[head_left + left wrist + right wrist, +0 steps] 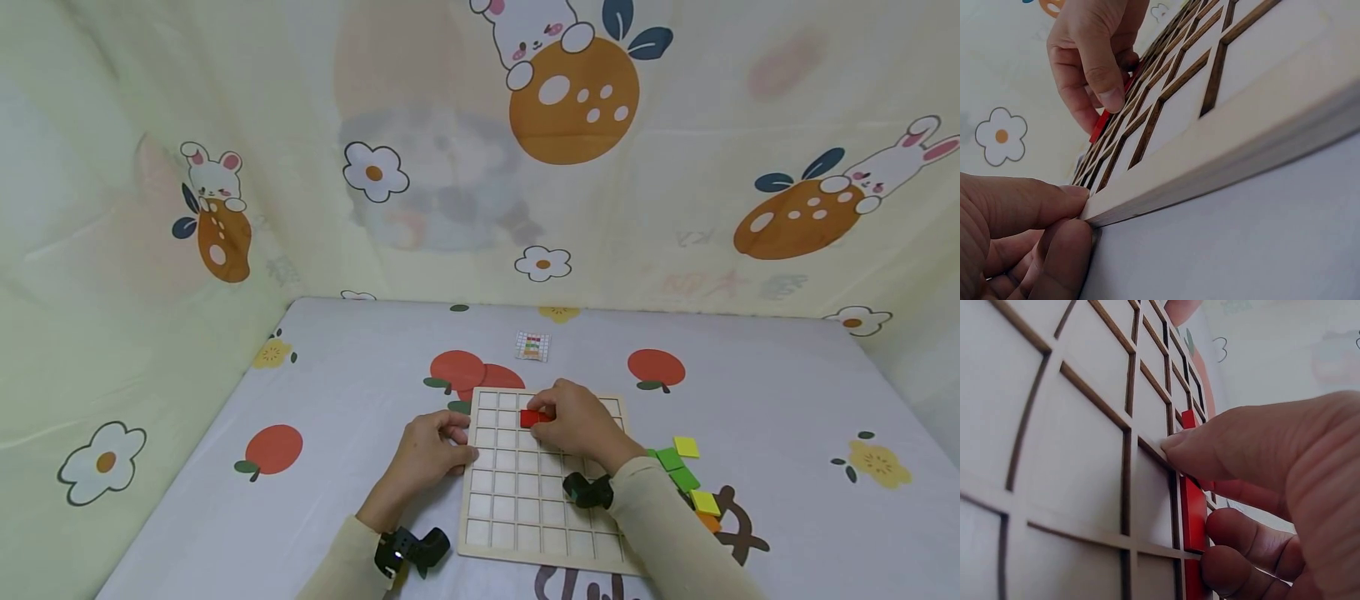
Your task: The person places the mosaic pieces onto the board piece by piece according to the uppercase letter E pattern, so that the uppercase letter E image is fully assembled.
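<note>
A pale wooden grid board (543, 559) with square cells lies on the table. At its left edge my left hand (427, 454) holds on, thumb at the rim and curled fingers against the side, as the left wrist view also shows. Over the board's upper part, my right hand (577, 423) pinches a red tile (529, 418) between thumb and fingers. In the right wrist view, several red pieces (1194, 515) line up along a row beside the fingertips; the hand partly hides them. The thumb tip touches the grid there.
Right of the board lie loose green tiles (683, 479), yellow tiles (686, 447) and an orange tile (708, 522), partly behind the right sleeve. A small card with a coloured grid pattern (532, 346) lies beyond the board. A printed cloth covers the table (360, 367); a curtain (450, 275) hangs behind.
</note>
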A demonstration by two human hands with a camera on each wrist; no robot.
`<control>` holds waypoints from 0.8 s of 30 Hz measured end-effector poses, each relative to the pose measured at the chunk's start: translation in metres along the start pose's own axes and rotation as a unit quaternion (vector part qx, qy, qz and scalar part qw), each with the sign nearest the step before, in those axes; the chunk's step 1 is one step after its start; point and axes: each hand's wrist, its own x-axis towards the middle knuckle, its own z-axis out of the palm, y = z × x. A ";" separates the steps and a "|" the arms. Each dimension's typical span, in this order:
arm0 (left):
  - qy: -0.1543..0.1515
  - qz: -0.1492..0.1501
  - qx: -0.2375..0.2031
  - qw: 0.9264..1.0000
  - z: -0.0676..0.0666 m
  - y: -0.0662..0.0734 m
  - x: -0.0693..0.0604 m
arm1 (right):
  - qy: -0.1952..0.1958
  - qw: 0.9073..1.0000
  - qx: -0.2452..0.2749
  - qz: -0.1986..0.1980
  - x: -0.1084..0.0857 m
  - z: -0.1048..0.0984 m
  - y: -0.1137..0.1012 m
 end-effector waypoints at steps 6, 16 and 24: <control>-0.001 0.002 0.001 1.000 0.000 0.000 0.000 | -0.002 1.000 -0.008 0.005 0.000 -0.001 -0.001; 0.002 -0.003 0.005 1.000 0.000 0.001 -0.001 | 0.000 1.000 -0.016 0.005 0.000 0.000 0.000; 0.001 -0.009 0.000 1.000 0.000 0.001 -0.001 | 0.000 1.000 -0.015 0.004 -0.001 0.000 -0.001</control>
